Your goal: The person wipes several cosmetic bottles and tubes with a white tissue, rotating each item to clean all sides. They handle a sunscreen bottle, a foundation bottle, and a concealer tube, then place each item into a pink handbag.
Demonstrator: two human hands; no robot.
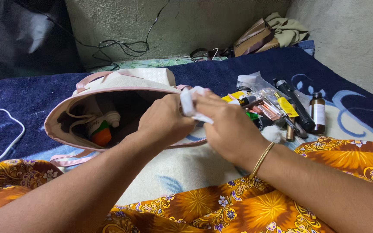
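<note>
Left hand [165, 121]: closed on near rim of the cream fabric pouch with pink trim [121, 88].
Right hand [229, 127]: pinching small white crumpled packet [191, 103] at the pouch mouth.
Tip: keep the mouth wide, steady the rim.

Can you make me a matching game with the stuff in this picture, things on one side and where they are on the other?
Things:
1. white cloth
2. brown bottle
3. orange-tipped tube
4. gold bangle

Places:
A. inside the open bag
B. standing on the blanket at the far right
C. around the right hand's wrist
D. pinched between the left hand and the right hand

Pairs: 1-D, 2-B, 3-A, 4-C
</note>
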